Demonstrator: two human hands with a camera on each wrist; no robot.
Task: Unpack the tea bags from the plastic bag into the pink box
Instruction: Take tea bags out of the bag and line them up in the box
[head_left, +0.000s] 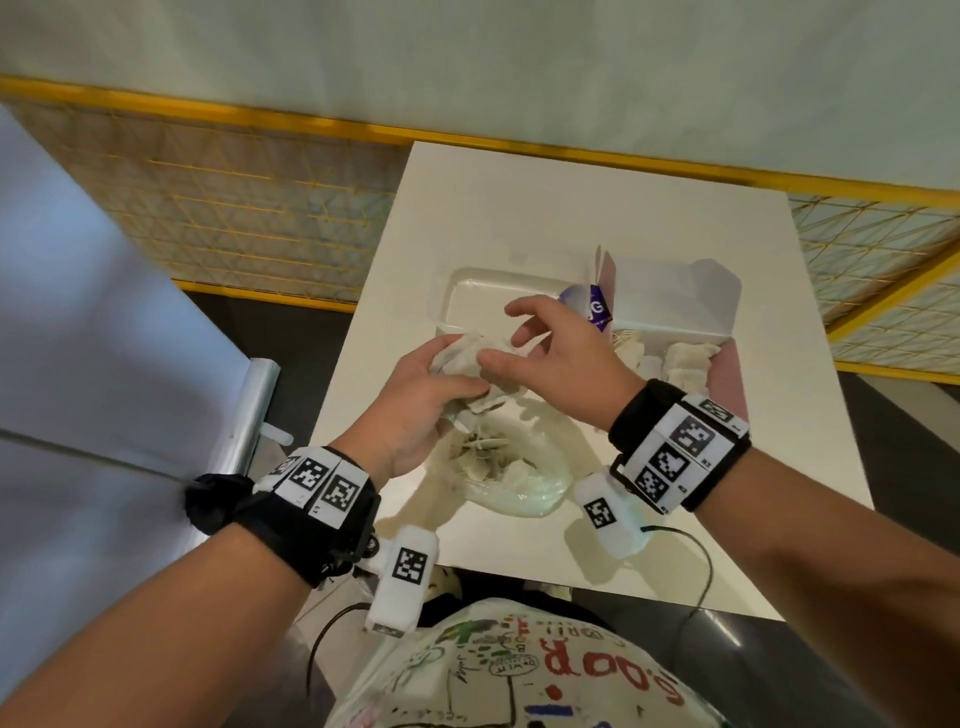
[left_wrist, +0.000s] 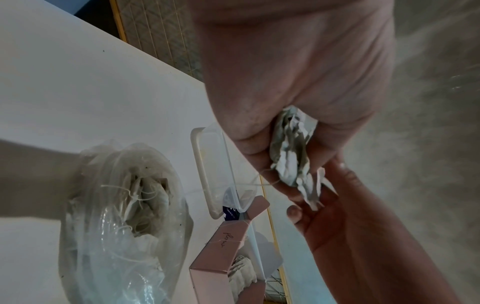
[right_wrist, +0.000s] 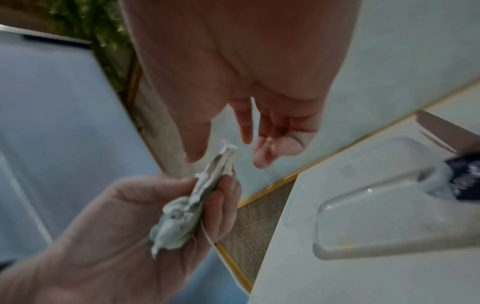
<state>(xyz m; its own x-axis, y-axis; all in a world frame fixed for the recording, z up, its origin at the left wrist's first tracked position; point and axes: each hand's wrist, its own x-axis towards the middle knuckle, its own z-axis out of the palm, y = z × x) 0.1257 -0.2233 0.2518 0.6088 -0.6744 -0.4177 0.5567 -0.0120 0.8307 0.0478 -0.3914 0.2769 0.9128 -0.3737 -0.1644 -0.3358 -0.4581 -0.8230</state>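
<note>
My left hand (head_left: 447, 384) grips a crumpled bunch of tea bags (head_left: 467, 358) above the white table (head_left: 571, 208). The left wrist view shows the tea bags (left_wrist: 293, 152) squeezed in its curled fingers, strings dangling. My right hand (head_left: 514, 338) hovers over the bunch with fingers spread and the thumb against the paper; in the right wrist view its fingers (right_wrist: 265, 148) are straight, on either side of the tea bags' (right_wrist: 197, 201) top edge. The clear plastic bag (head_left: 509, 467) lies open below with several tea bags inside. The pink box (head_left: 727, 374) stands open at right, holding tea bags (head_left: 685, 358).
A clear plastic container (head_left: 467, 296) sits behind the hands, with a purple-labelled packet (head_left: 592, 306) beside it. The pink box's white lid (head_left: 675, 296) stands folded back. A yellow-framed mesh fence (head_left: 260, 208) borders the table. A cable (head_left: 701, 561) hangs at the near edge.
</note>
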